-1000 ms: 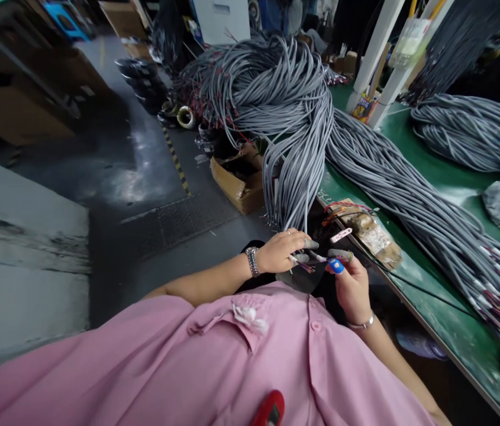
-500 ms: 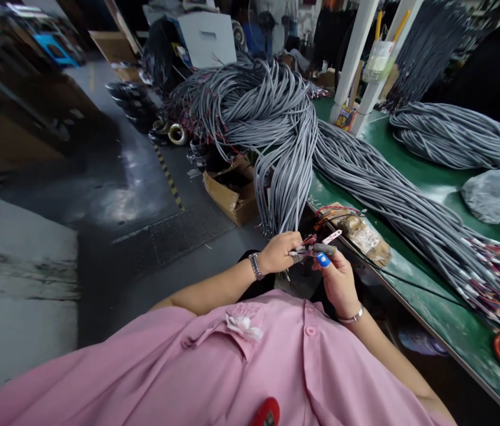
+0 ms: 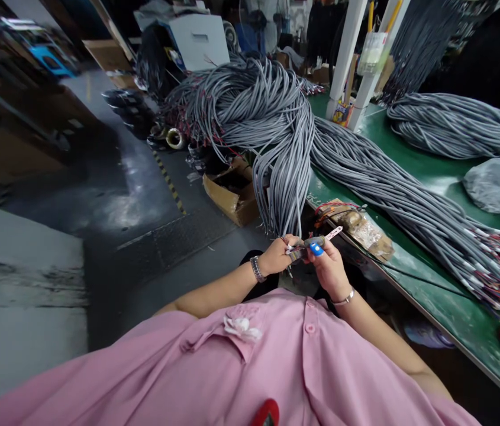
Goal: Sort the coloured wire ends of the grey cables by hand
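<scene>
In front of my shirt both hands meet over a small bunch of thin coloured wires (image 3: 292,247). My left hand (image 3: 273,258), with a metal watch band at the wrist, is closed around them. Blue tape wraps the thumb of my right hand (image 3: 332,273), whose fingers pinch at the same bunch. A grey wrapped piece (image 3: 315,241) lies by the right fingertips; whether it is a taped finger or a cable end I cannot tell. Beyond it sticks out a white strip with red marks (image 3: 334,232). The exact grip is partly hidden by the fingers.
Grey cables (image 3: 283,189) hang off the corner of the green table (image 3: 436,307), and more stretch along it. A tape-covered brown block (image 3: 365,232) sits near its edge. An open cardboard box (image 3: 236,201) stands on the floor. A plastic bag (image 3: 498,180) lies at right.
My right hand has moved left and slightly up, closer to my left hand. The wires between them are now more covered, while the white strip shows more.
</scene>
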A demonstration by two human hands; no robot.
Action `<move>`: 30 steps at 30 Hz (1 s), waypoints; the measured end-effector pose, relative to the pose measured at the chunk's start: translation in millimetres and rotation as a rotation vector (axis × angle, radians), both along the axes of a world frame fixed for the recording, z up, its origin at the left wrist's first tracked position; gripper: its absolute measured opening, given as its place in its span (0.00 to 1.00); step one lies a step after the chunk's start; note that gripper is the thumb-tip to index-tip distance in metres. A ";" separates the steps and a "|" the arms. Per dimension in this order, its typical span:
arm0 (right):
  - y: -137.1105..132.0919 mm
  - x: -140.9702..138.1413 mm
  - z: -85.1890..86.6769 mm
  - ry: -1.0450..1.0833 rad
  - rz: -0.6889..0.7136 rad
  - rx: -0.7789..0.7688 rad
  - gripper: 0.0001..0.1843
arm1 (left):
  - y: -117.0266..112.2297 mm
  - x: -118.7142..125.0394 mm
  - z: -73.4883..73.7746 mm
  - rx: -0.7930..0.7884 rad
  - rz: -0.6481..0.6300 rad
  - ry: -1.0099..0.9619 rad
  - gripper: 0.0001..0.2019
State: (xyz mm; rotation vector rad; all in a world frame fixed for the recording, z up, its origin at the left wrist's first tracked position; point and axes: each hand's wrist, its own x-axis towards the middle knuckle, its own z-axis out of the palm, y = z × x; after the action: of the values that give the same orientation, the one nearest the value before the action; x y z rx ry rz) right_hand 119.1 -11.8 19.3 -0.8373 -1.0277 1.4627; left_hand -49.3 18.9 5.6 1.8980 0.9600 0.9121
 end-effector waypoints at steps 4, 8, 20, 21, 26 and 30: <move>-9.9 3.3 -4.2 -0.200 -0.082 0.052 0.11 | -4.9 -2.5 1.9 0.016 0.017 -0.101 0.16; -16.5 3.1 -18.3 -0.253 -0.148 0.048 0.16 | -9.8 -4.5 4.5 0.059 0.026 -0.056 0.16; -8.8 5.0 -27.2 -0.488 -0.165 0.250 0.11 | -19.0 -3.3 11.0 -0.082 0.049 -0.248 0.21; -10.0 5.2 -27.1 -0.466 -0.159 0.239 0.10 | -19.5 -5.5 13.0 -0.104 0.042 -0.282 0.21; -22.2 11.9 -18.3 -0.388 -0.101 0.251 0.07 | -16.0 -23.1 16.0 -0.142 0.218 -0.587 0.21; -30.7 18.8 -7.5 -0.395 -0.027 0.306 0.05 | -12.3 -39.7 17.1 -0.074 0.340 -0.622 0.21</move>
State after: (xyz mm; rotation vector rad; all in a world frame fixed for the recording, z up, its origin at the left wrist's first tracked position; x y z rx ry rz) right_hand 137.9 -42.5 11.8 -0.9291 -1.4858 1.0999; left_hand -88.9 6.6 22.6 1.2712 0.9146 1.5265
